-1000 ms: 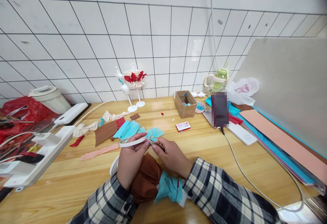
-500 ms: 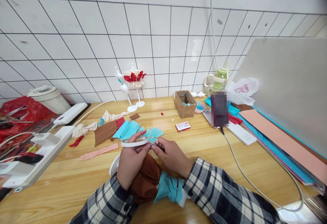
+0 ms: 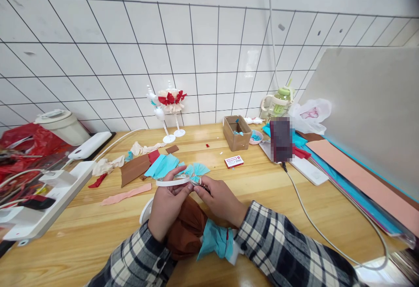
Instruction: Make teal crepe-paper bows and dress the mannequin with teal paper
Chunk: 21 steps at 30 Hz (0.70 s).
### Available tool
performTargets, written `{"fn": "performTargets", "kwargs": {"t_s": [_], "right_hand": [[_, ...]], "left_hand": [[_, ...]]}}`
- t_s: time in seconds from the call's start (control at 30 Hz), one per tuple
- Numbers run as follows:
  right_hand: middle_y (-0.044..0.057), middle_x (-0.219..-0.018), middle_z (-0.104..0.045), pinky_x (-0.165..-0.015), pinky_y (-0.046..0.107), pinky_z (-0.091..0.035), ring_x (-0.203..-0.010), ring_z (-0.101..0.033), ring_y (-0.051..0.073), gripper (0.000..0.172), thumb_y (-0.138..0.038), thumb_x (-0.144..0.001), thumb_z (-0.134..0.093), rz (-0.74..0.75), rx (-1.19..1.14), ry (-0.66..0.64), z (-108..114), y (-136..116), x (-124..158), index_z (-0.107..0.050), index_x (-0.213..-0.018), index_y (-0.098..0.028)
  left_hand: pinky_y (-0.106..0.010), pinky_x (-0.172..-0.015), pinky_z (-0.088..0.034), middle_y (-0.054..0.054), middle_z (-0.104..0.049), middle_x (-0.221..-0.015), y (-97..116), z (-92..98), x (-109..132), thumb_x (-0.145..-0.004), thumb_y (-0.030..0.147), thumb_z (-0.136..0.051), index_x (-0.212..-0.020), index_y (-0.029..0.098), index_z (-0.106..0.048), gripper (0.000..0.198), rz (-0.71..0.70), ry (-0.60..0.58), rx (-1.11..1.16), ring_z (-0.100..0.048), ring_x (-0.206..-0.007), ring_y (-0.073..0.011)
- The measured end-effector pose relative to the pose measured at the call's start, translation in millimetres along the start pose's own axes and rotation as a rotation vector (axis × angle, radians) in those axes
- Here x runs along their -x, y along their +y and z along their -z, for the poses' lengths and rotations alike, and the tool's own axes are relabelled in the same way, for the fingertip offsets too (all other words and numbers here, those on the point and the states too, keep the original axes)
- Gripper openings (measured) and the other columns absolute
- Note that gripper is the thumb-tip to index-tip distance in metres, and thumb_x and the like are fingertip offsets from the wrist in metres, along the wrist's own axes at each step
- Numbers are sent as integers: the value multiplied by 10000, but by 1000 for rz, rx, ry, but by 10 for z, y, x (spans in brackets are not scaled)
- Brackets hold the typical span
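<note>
A loop of white tape (image 3: pixel 172 183) is held by my left hand (image 3: pixel 168 204), its thumb and fingers closed near the middle. Beside it, my right hand (image 3: pixel 222 197) pinches a small dark tool, mostly hidden by the fingers. Between and just above the fingertips is a pleated light-blue paper piece (image 3: pixel 197 170). Under my wrists lies a form wrapped in brown paper (image 3: pixel 186 230), with a blue paper part (image 3: pixel 215 240) at its right. Folded blue paper (image 3: pixel 163 166) rests behind my left hand.
Two small mannequin stands (image 3: pixel 169 138) are by the tiled wall. A cardboard box (image 3: pixel 236 134), a red-white small box (image 3: pixel 234 161) and a phone (image 3: pixel 281 140) stand beyond my hands. A power strip (image 3: pixel 55 208) is left; a cable (image 3: pixel 303 217) curves at right.
</note>
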State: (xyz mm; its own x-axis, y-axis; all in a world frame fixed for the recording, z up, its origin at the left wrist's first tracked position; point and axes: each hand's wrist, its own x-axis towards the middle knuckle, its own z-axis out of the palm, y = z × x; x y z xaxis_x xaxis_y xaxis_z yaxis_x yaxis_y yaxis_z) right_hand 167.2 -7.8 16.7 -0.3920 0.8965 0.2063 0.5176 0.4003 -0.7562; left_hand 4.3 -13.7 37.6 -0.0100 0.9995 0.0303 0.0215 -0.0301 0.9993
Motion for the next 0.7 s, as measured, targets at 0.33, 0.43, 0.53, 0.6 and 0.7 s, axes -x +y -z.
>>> {"fn": "performTargets", "kwargs": {"t_s": [0.33, 0.43, 0.53, 0.6, 0.7], "right_hand": [[-19, -722, -577, -610, 223, -313, -661, -515, 133, 223, -368, -963, -415, 22, -6, 1, -3, 17, -8, -523, -842, -215], [-21, -718, -574, -603, 223, -305, -660, -515, 132, 233, -382, -965, -411, 18, -2, 8, -9, 24, -3, -522, -842, -217], [-19, -732, -584, -604, 223, -303, -666, -514, 131, 236, -384, -970, -402, 15, -5, 10, -14, 24, -1, -523, -853, -218], [-17, -729, -583, -602, 224, -300, -661, -508, 131, 237, -380, -971, -401, 11, -2, 7, -13, 19, -1, -523, -852, -216], [-18, -723, -580, -603, 225, -296, -658, -502, 130, 227, -367, -967, -411, 12, -2, 3, -10, 7, 1, -523, -844, -214]], "left_hand": [[-297, -777, -543, -19, -709, -817, 10, -18, 6, -657, 346, -774, -1295, 167, -463, 732, 41, 16, 40, -679, -781, -170], [-299, -778, -543, -19, -704, -830, -17, -11, 12, -666, 369, -767, -1262, 177, -495, 682, 10, 15, 13, -680, -799, -179], [-325, -788, -547, -34, -704, -854, -37, 1, 16, -716, 433, -718, -1173, 173, -565, 547, -18, 17, -15, -682, -820, -200], [-346, -790, -549, -54, -710, -853, -37, 16, 10, -775, 498, -638, -1092, 157, -621, 465, -22, 30, -53, -685, -808, -211], [-362, -792, -546, -78, -725, -870, -18, 46, -16, -804, 560, -570, -1026, 141, -680, 487, -22, 73, -164, -688, -793, -219]]}}
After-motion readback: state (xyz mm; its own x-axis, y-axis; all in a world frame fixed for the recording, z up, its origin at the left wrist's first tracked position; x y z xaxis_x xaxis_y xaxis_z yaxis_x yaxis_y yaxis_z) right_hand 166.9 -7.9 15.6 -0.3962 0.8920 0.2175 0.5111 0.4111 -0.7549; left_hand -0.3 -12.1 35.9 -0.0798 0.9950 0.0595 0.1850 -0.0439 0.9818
